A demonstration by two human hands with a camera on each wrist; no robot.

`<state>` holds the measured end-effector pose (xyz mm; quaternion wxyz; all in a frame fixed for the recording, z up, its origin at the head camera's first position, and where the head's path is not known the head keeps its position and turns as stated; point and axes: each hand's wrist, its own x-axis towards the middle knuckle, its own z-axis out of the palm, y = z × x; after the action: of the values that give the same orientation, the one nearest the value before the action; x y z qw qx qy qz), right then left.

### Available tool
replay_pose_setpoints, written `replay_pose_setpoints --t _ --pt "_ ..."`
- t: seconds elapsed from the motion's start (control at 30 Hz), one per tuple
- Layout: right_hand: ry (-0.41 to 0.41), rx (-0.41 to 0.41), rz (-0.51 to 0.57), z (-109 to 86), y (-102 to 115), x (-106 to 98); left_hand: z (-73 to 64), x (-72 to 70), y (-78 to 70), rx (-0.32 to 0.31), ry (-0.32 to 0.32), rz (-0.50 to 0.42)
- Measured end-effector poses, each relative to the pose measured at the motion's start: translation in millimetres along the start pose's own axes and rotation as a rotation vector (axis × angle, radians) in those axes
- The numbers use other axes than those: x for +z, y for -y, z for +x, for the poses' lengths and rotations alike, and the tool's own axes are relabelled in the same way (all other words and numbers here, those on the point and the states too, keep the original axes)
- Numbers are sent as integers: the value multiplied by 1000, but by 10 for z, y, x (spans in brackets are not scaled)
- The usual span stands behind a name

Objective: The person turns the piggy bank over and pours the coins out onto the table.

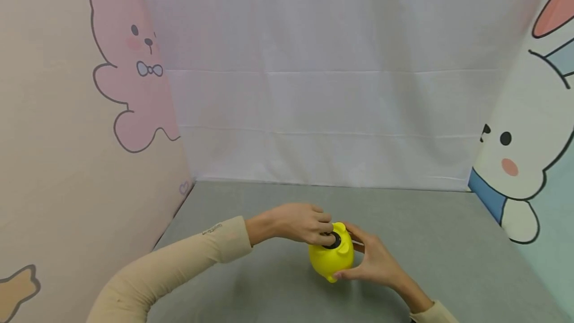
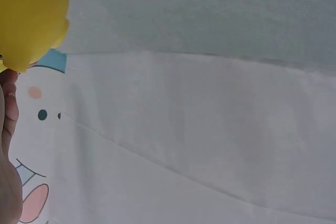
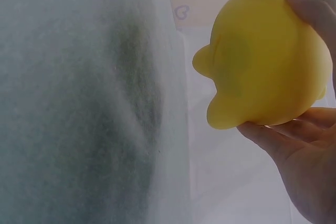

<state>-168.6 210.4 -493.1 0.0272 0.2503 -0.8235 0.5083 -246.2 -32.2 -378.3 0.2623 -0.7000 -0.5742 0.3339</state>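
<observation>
A yellow, rounded piggy bank [image 1: 331, 260] with small rounded nubs is held tilted above the grey table. My right hand [image 1: 380, 259] grips it from the right, the thumb on the near side and the fingers on the far side. A round black plug [image 1: 332, 241] faces up. My left hand [image 1: 305, 223] reaches over from the left, its curled fingers pinching at the plug and partly hiding it. In the right wrist view the piggy bank [image 3: 268, 59] shows its smooth side, with my right hand [image 3: 310, 161] below it. Only part of it [image 2: 31, 14] appears in the left wrist view.
The grey tabletop [image 1: 251, 283] spreads beneath both hands. A white curtain [image 1: 323, 88] hangs behind it. Side walls carry cartoon prints: a pink bear [image 1: 130, 64] at the left and a white rabbit [image 1: 524, 128] at the right.
</observation>
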Motion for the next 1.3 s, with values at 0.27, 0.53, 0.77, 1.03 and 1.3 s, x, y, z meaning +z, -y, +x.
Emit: replay_pose_setpoints --t 0.27,0.53,0.77,1.03,1.3 --pt "3 -22 7 -6 -14 19 19 38 -47 -22 35 -81" --pt "7 -37 7 -21 -37 23 65 77 -102 -96 67 -239" --pt "4 -44 27 -39 -58 36 85 137 -167 -163 2 -386" --pt "-8 -49 41 -53 -90 37 129 191 -235 -236 -32 -518" --pt "11 -45 47 -63 -96 24 138 173 -249 -241 -10 -499"
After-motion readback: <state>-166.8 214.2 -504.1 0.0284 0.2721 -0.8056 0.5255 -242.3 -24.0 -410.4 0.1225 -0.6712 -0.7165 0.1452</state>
